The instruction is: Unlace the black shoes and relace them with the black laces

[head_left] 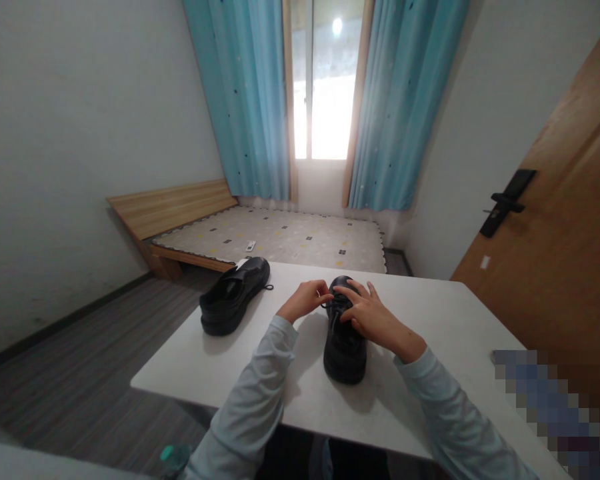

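Observation:
A black lace-up shoe (346, 357) stands on the white table (430, 413) in front of me, its toe pointing away and its heel near me. At the left side of its laces is my left hand (307, 299), with thumb and fingertips pinched together; whatever they hold is too small to make out. My right hand (373, 313) lies over the laces from the right, some fingers spread and others bent onto the shoe; its fingertips are partly hidden. A second black shoe (234, 300) rests on the table's left part, a lace loop beside it.
Beyond the table is a bed with a patterned mattress (290, 237) bearing a small white object (251, 246). A wooden door (555, 233) stands at the right. A blurred-out item (545, 393) lies at the table's right edge. A green-capped bottle (175, 457) is low left.

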`<state>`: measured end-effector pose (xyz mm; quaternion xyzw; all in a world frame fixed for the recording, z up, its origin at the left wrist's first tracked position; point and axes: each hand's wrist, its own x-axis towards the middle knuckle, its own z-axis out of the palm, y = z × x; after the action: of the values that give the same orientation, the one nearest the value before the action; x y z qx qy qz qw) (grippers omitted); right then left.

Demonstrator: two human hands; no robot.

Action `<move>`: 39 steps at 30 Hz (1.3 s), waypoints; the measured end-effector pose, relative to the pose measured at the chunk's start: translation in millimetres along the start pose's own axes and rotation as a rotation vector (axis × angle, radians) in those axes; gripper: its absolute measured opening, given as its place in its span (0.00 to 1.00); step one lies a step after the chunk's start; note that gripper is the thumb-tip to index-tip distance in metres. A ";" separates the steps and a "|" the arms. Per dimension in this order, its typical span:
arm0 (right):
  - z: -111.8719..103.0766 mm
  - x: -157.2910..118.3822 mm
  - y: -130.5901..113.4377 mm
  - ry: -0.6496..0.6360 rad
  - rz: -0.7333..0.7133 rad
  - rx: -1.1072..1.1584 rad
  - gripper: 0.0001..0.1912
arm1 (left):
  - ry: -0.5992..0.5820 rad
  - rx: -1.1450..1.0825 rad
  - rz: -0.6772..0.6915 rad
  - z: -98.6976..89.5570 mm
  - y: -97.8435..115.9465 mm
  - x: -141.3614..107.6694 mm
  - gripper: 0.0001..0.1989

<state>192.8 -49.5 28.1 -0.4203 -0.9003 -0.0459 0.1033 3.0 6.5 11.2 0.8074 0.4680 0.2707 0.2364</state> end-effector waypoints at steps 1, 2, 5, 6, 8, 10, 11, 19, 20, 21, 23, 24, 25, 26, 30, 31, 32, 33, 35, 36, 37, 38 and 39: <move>-2.2 1.2 -3.5 -0.020 -0.010 -0.050 0.16 | 0.001 0.002 0.000 0.4 -0.9 0.2 0.07; -4.0 2.4 -7.1 -0.036 -0.013 -0.100 0.14 | 0.001 0.002 0.000 0.8 -1.5 0.4 0.07; -6.5 6.7 -17.4 -0.083 -0.004 -0.235 0.12 | -0.003 -0.001 0.006 0.8 -1.6 0.4 0.08; -6.2 8.1 -20.6 -0.094 0.002 -0.269 0.12 | -0.003 0.000 0.006 0.5 -1.1 0.2 0.08; -4.7 10.6 -26.3 -0.082 0.010 -0.322 0.13 | -0.010 0.005 0.002 -0.3 0.4 -0.3 0.08; -3.1 12.0 -30.7 -0.061 0.010 -0.366 0.13 | -0.017 0.012 -0.005 -1.0 1.6 -0.7 0.09; -2.6 12.3 -32.4 -0.054 0.010 -0.385 0.13 | -0.020 0.014 -0.006 -1.2 1.9 -0.9 0.09; -0.6 12.3 -38.9 0.010 0.049 -0.469 0.11 | -0.040 0.010 -0.007 -1.1 1.2 -0.6 0.08; -0.4 12.6 -39.9 0.015 0.052 -0.477 0.11 | -0.043 0.009 -0.008 -1.3 1.4 -0.6 0.08; -0.2 12.8 -41.0 0.017 0.054 -0.484 0.11 | -0.045 0.009 -0.008 -1.6 1.8 -0.6 0.08; -0.3 13.1 -42.8 0.016 0.057 -0.497 0.11 | -0.046 0.008 -0.005 -2.1 2.4 -1.0 0.08; -0.4 13.0 -43.5 0.013 0.060 -0.505 0.11 | -0.045 0.007 -0.004 -2.2 2.6 -1.2 0.08; -0.4 12.8 -44.0 0.007 0.066 -0.513 0.11 | -0.045 0.004 -0.002 -2.1 2.7 -1.4 0.08; -0.5 12.6 -44.5 -0.002 0.075 -0.522 0.11 | -0.044 0.001 0.000 -2.0 2.7 -1.6 0.08; -0.6 11.4 -46.1 -0.044 0.133 -0.542 0.13 | -0.047 -0.024 0.000 -0.6 1.5 -1.9 0.08; -0.9 11.4 -46.8 -0.049 0.144 -0.542 0.13 | -0.049 -0.031 0.000 -0.2 1.2 -1.8 0.08; -1.3 11.5 -47.5 -0.052 0.153 -0.544 0.13 | -0.050 -0.038 0.000 0.1 0.9 -1.7 0.08; -1.9 11.6 -48.4 -0.055 0.160 -0.547 0.13 | -0.051 -0.044 0.000 0.3 0.7 -1.6 0.09; -3.2 12.1 -50.1 -0.070 0.171 -0.558 0.14 | -0.051 -0.050 0.003 0.5 0.5 -1.4 0.09; -3.8 12.3 -50.9 -0.080 0.178 -0.561 0.15 | -0.052 -0.051 0.004 0.5 0.5 -1.3 0.09; -4.2 12.5 -51.6 -0.089 0.188 -0.561 0.15 | -0.052 -0.051 0.006 0.5 0.6 -1.2 0.09; -4.3 12.6 -52.1 -0.093 0.203 -0.559 0.16 | -0.054 -0.051 0.007 0.5 0.6 -1.1 0.09; -4.2 12.6 -52.6 -0.092 0.221 -0.559 0.16 | -0.056 -0.050 0.009 0.6 0.7 -1.0 0.09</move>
<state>145.2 -74.6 35.3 -0.5297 -0.8052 -0.2611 -0.0531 3.4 5.3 10.9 0.8105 0.4508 0.2607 0.2681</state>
